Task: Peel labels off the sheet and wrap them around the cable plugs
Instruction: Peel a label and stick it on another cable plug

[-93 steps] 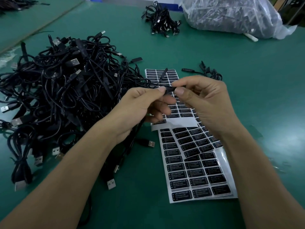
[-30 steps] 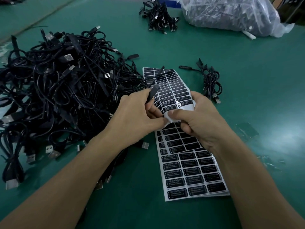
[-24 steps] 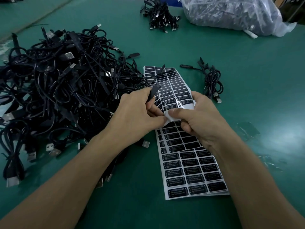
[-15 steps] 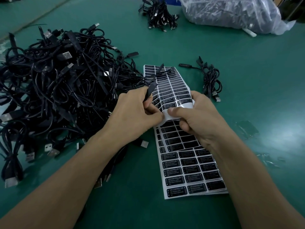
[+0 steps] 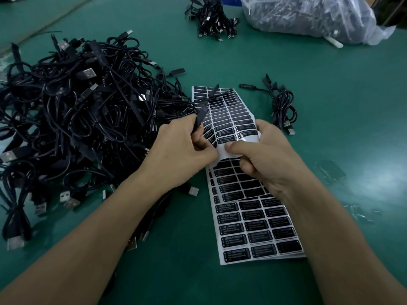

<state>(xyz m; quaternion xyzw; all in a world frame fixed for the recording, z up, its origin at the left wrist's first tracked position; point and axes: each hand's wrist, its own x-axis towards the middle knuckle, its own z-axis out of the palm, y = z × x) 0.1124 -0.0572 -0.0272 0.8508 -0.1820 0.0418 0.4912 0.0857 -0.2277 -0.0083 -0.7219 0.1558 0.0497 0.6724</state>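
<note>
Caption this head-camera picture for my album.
Left hand holds a cable plug while right hand bends a label sheet beside a heap of black cables.

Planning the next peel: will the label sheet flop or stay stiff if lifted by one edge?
Probably floppy: the label sheet curls over where the right hand grips it. Its glossy backing may slide on the smooth table.

green table [image 5: 330, 84], light glare at right
</note>
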